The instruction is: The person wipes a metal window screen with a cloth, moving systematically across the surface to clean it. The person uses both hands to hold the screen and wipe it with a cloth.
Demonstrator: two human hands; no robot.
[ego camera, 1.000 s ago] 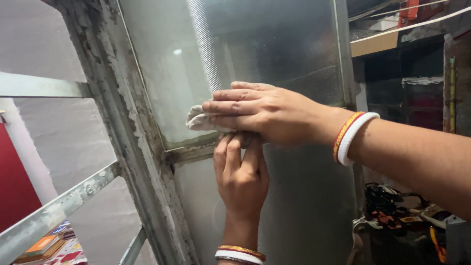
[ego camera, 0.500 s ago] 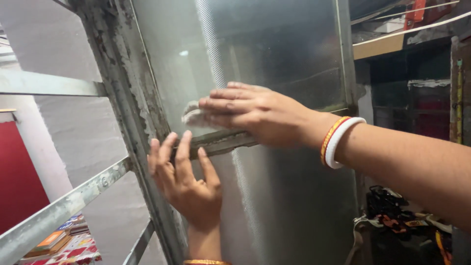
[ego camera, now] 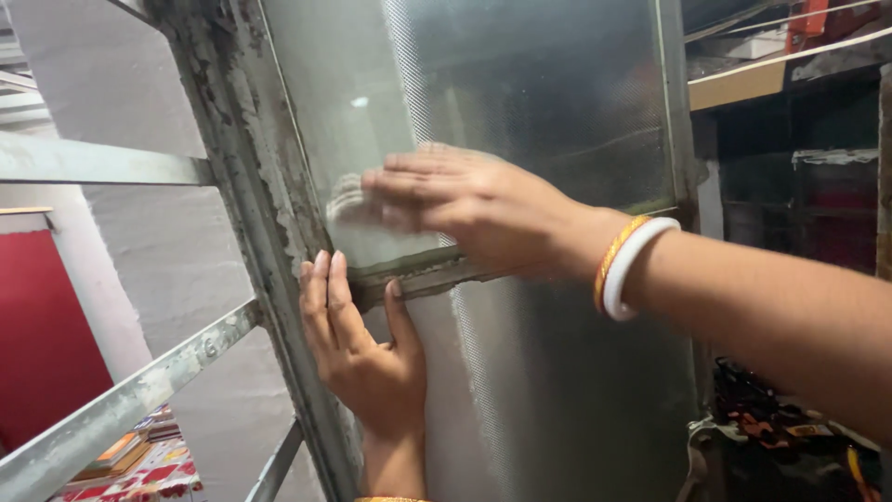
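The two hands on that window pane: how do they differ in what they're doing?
The right hand lies flat across the upper frosted glass pane, pressing a pale cloth under its fingers; the left hand holds nothing. The right hand reaches in sideways from the right, while the left hand points upward from below, fingers on the peeling metal frame and crossbar. Both wrists wear bangles.
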